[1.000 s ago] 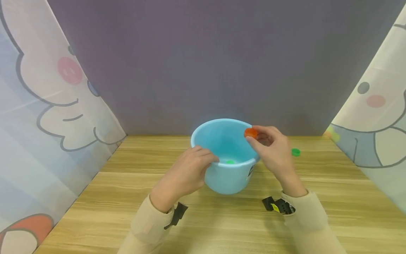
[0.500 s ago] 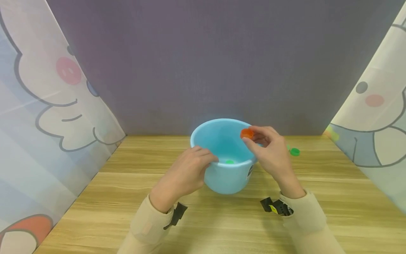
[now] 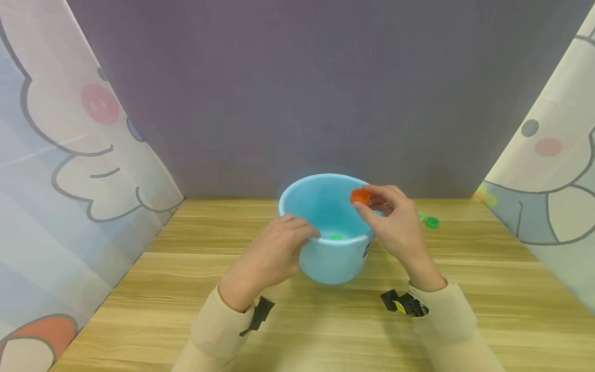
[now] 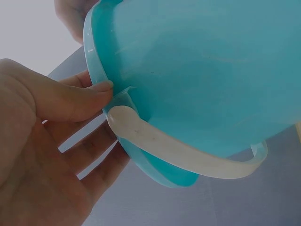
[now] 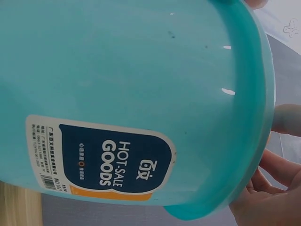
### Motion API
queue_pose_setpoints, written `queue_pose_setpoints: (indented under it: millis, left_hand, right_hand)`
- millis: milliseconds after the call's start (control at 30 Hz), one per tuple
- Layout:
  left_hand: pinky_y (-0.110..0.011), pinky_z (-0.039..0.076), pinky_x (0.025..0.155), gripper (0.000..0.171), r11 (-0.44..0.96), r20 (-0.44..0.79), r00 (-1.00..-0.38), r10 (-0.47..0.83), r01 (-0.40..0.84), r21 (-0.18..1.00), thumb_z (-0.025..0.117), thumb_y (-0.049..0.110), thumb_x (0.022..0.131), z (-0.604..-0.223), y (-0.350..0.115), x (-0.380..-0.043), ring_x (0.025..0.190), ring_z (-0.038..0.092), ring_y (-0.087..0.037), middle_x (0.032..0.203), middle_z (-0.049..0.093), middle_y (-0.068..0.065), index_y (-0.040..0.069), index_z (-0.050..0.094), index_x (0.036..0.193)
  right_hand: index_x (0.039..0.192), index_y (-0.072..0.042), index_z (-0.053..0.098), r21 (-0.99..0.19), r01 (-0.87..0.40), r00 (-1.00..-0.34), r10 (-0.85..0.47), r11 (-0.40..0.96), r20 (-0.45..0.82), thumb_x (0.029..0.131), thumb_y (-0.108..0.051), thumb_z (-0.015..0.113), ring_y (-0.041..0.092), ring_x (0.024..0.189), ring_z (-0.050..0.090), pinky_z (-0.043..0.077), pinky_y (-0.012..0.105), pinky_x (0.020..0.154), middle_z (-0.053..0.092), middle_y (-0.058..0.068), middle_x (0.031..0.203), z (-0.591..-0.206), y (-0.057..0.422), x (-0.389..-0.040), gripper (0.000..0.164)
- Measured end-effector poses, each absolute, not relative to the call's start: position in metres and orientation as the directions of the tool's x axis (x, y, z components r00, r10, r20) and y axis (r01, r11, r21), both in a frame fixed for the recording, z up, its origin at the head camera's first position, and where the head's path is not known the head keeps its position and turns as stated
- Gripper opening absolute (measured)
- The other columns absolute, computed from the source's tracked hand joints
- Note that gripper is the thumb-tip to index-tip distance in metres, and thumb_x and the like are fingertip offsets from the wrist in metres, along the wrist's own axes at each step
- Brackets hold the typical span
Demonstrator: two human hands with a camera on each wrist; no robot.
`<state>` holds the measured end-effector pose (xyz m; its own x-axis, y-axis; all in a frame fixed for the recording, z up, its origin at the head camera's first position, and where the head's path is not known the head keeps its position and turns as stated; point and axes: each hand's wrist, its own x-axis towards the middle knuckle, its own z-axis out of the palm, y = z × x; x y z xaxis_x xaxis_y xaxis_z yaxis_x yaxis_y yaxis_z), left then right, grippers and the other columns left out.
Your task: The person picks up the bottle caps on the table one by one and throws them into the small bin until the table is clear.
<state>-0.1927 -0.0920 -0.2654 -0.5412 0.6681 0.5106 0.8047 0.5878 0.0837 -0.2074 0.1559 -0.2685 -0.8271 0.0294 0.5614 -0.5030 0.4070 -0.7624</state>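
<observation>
A light blue plastic bucket stands upright on the table. My left hand grips its near left rim, fingers over the edge; the left wrist view has the thumb on the outside beside the hinge of the white handle. Over the right side of the opening, my right hand pinches an orange bottle cap between thumb and index finger. Inside the bucket a green cap shows at the bottom, partly cut off by the near rim. The right wrist view mostly shows the labelled wall.
Right of the bucket, a green cap lies on the wooden table, with a lighter green one partly hidden behind my right hand. A grey panel closes the back, and printed cloths hang at both sides.
My right hand has moved slightly left with the orange cap, further over the bucket's opening. The lighter green cap has come into sight behind it. My left hand stays on the rim.
</observation>
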Motion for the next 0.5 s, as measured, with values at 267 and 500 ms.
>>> queue_pose_setpoints:
  millis: [267, 500]
  left_hand:
    - [-0.034, 0.053, 0.088, 0.038, 0.590, 0.510, -0.541, 0.669, 0.804, 0.079, 0.078, -0.012, 0.072, -0.2652, -0.0929, -0.1924, 0.095, 0.063, -0.022, 0.099, 0.073, 0.001, 0.009, 0.075, 0.103]
    - [-0.035, 0.054, 0.087, 0.038, 0.590, 0.514, -0.538, 0.668, 0.804, 0.074, 0.079, -0.012, 0.071, -0.2650, -0.0936, -0.1920, 0.093, 0.063, -0.022, 0.098, 0.073, 0.000, 0.009, 0.075, 0.102]
  right_hand:
    - [0.123, 0.007, 0.067, -0.771, -0.532, -0.814, 0.038, 0.350, 0.579, 0.090, -0.002, 0.074, 0.015, 0.094, 0.061, 0.053, 0.017, 0.089, 0.061, 0.016, 0.110, -0.2681, 0.1538, -0.2077, 0.035]
    - [0.123, 0.008, 0.067, -0.780, -0.542, -0.812, 0.045, 0.311, 0.582, 0.089, -0.001, 0.075, 0.012, 0.094, 0.063, 0.052, 0.018, 0.092, 0.062, 0.016, 0.114, -0.2662, 0.1529, -0.2062, 0.036]
